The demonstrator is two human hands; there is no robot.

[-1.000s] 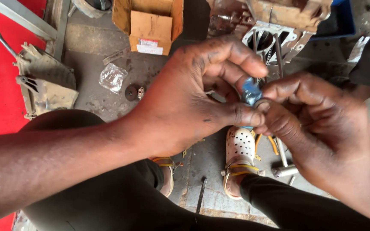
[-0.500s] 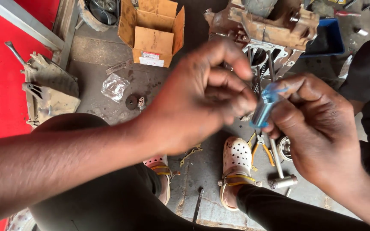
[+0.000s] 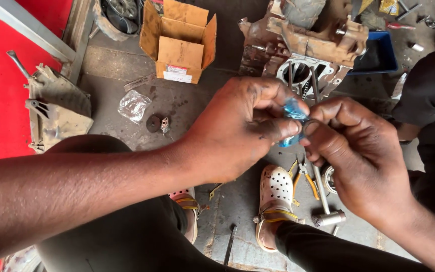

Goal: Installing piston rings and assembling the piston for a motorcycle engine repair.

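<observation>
Your left hand (image 3: 237,133) and right hand (image 3: 363,156) pinched a small blue wrapper (image 3: 292,115) between their fingers, up in the air over the floor. It looked light, thin and crinkly, maybe slippery. You held it best by its ends.

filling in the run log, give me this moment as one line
left hand: pinching small blue packet | right hand: fingertips on same packet | below: engine block, white clog, pliers

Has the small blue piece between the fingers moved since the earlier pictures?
Cannot tell: the camera itself shifts, so the cardboard box moves too. The small blue piece stays pinched between both hands.
</observation>
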